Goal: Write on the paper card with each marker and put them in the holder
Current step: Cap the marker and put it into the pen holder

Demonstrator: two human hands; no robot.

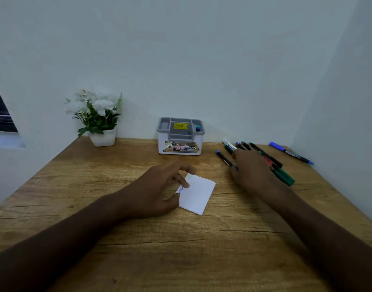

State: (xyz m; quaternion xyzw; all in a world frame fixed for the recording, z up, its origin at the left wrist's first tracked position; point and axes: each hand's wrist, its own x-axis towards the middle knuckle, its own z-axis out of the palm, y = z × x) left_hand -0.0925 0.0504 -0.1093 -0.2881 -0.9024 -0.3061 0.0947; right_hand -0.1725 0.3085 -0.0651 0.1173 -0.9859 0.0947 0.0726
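Nearest you, your left hand (157,187) pins the paper card (196,192) flat on the table (96,175), fingertips on its inked left edge. Further right, your right hand (251,168) lies with fingers spread over the loose markers (271,161), gripping none yet. You're choosing the next one: pinch a single barrel. Beyond, the holder (179,137) has one marker in it.

Your left hand (159,186) on the white card (196,193), your right hand (251,171) flat over the markers (283,174).
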